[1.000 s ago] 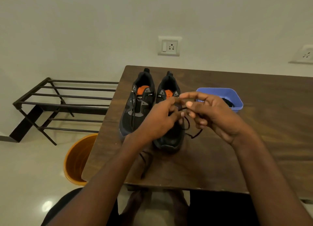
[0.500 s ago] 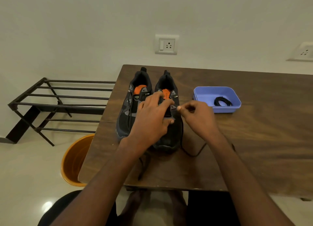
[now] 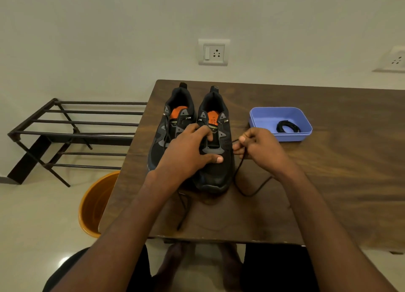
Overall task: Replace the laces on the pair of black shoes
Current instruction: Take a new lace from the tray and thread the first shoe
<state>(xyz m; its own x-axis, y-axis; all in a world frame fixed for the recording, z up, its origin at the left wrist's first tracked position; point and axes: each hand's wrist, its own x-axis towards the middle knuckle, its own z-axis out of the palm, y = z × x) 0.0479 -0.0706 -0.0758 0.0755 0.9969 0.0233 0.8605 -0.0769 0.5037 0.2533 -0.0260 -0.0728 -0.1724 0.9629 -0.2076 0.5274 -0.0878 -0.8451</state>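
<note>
Two black shoes with orange insoles stand side by side on the brown table [image 3: 328,182], toes toward me. My left hand [image 3: 188,153] grips the right shoe [image 3: 215,169] over its eyelets, with the thumb on the toe side. To the right of that shoe my right hand [image 3: 258,149] pinches a black lace [image 3: 243,186], which loops down onto the table. The left shoe [image 3: 173,120] is partly hidden behind my left hand. Another lace end [image 3: 183,210] trails toward the table's front edge.
A blue tray [image 3: 263,118] holding a coiled black lace [image 3: 287,127] sits right of the shoes. Left of the table are an orange bucket [image 3: 92,206] on the floor and a dark metal rack [image 3: 72,131]. Wall sockets [image 3: 213,52] are behind.
Both hands came down from above the shoes. My left hand now holds the right shoe, and my right hand has drawn the lace out to the right.
</note>
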